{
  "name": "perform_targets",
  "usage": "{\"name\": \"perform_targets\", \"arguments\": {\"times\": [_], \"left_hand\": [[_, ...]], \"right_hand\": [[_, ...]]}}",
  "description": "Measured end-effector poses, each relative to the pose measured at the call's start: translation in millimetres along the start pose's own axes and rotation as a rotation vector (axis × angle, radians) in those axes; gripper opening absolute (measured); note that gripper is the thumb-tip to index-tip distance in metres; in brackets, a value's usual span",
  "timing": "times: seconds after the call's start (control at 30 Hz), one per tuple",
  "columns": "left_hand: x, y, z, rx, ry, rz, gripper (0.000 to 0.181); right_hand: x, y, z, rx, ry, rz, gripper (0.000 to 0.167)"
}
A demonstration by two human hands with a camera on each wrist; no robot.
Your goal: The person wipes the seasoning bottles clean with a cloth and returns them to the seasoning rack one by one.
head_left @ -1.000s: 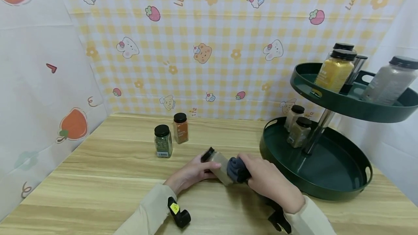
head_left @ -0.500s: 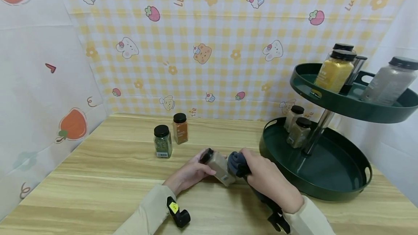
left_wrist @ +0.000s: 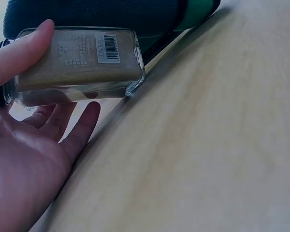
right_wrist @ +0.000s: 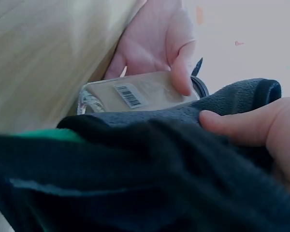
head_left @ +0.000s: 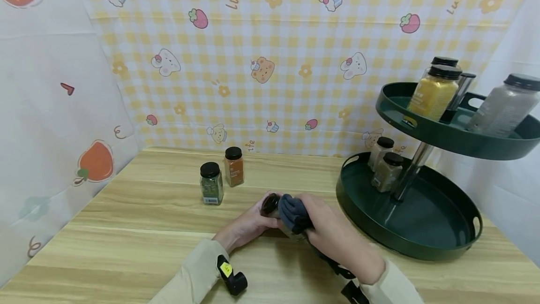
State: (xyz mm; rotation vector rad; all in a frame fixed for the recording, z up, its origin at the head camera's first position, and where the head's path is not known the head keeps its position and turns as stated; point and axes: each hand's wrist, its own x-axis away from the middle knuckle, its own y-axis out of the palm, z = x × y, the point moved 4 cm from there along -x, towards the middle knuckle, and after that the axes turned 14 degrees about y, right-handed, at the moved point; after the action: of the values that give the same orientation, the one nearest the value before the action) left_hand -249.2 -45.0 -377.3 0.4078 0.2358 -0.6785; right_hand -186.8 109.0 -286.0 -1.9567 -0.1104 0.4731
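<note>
My left hand (head_left: 251, 223) grips a glass jar (left_wrist: 82, 60) of brownish powder near its black lid, the jar tilted with its base toward the right. The thumb lies over the jar's barcode side in the left wrist view. My right hand (head_left: 333, 233) holds a bunched dark grey-blue cloth (head_left: 291, 210) against the jar, hiding much of it in the head view. In the right wrist view the cloth (right_wrist: 183, 116) lies along the jar's side, with the right thumb (right_wrist: 237, 128) pressed on it.
A green-filled jar (head_left: 211, 184) and an orange-filled jar (head_left: 234, 168) stand on the wooden table (head_left: 126, 210) behind the left hand. At right is a two-tier dark green tray stand (head_left: 422, 243) with two small jars below and several jars above, including a yellow one (head_left: 433, 93).
My right hand has moved the cloth left along the jar, toward its lid, covering more of it. The jar has turned slightly in my left hand.
</note>
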Motion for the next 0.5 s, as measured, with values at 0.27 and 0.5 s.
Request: {"name": "perform_targets", "arguments": {"times": [0.27,0.5], "left_hand": [[-1.7,0.7,-0.5,-0.038,-0.053,0.057,0.051],[-0.8,0.3,-1.2,-0.039,-0.077,0.076,0.052]], "right_hand": [[1.2,0.1,9.1,0.163,0.055,-0.028,0.046],[2.4,0.7,19.2,0.314,0.137,-0.112,0.047]]}}
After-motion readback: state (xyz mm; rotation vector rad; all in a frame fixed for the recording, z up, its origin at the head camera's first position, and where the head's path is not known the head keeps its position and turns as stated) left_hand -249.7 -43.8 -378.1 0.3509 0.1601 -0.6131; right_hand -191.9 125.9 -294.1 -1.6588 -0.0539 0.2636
